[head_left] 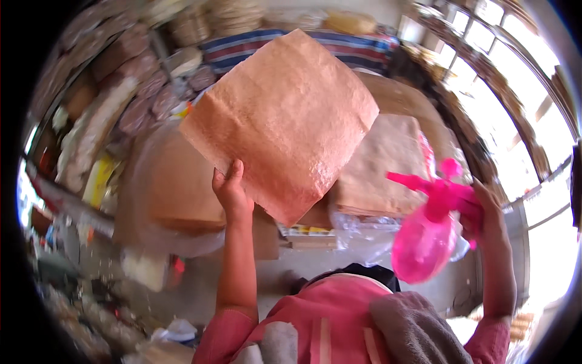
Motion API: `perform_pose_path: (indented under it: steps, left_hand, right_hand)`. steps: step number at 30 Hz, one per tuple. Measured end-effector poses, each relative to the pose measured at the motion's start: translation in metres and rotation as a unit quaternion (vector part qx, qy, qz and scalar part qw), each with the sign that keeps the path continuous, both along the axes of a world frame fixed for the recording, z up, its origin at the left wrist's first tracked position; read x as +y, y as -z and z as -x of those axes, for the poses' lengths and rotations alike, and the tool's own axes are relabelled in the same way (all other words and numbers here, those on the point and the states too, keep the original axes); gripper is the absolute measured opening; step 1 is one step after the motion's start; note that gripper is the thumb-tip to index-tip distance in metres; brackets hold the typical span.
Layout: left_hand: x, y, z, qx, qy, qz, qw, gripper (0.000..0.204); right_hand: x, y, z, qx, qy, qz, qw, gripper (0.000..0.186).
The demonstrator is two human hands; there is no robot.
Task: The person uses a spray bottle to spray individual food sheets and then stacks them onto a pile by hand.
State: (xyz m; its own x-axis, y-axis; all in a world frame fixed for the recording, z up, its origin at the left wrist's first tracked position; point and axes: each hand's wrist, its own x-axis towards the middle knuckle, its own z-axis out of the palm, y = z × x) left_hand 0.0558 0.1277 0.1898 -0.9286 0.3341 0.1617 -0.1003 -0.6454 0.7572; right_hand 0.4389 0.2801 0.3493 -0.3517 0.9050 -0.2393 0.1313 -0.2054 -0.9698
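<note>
Your left hand (233, 193) pinches the brown sheet (282, 121) by one edge above the brown stacks (185, 188), so its unsupported far side might sag or crease, while the pink spray bottle (427, 239) gripped in your right hand (487, 209) could, if overused, soak it.

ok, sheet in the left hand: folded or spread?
Spread: the tan sheet shows one broad four-cornered face, no flap folded over; the left hand grips its edge.

The brown sheet (285, 121) hides parts of the striped cloth (233, 51) and the stack (388, 161) at right.
</note>
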Motion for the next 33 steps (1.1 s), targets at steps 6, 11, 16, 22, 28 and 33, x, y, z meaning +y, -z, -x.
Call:
perform_pose_path:
  steps: [6, 11, 16, 22, 28, 33]
  left_hand:
    - [-0.108, 0.073, 0.141, -0.156, -0.174, 0.030, 0.972, 0.030]
    - [-0.187, 0.164, 0.230, -0.259, -0.253, 0.113, 0.925, 0.046]
    - [-0.222, 0.276, 0.302, -0.221, -0.333, 0.234, 0.887, 0.046]
    - [-0.225, 0.305, 0.322, -0.168, -0.300, 0.222, 0.912, 0.059]
    - [-0.181, 0.270, 0.278, -0.164, -0.302, 0.293, 0.892, 0.053]
    - [-0.202, 0.268, 0.289, -0.005, -0.461, 0.621, 0.634, 0.090]
  right_hand:
    - [-0.026, 0.004, -0.034, -0.013, 0.060, -0.077, 0.995, 0.038]
    - [-0.027, 0.016, -0.031, -0.026, 0.053, -0.120, 0.991, 0.041]
    - [-0.038, 0.012, -0.008, -0.077, 0.077, -0.154, 0.982, 0.042]
    - [-0.036, 0.015, -0.022, -0.069, 0.104, -0.093, 0.988, 0.040]
    - [-0.026, 0.029, -0.034, -0.104, 0.145, -0.122, 0.976, 0.044]
    - [-0.007, 0.021, -0.041, -0.097, 0.080, -0.082, 0.989, 0.040]
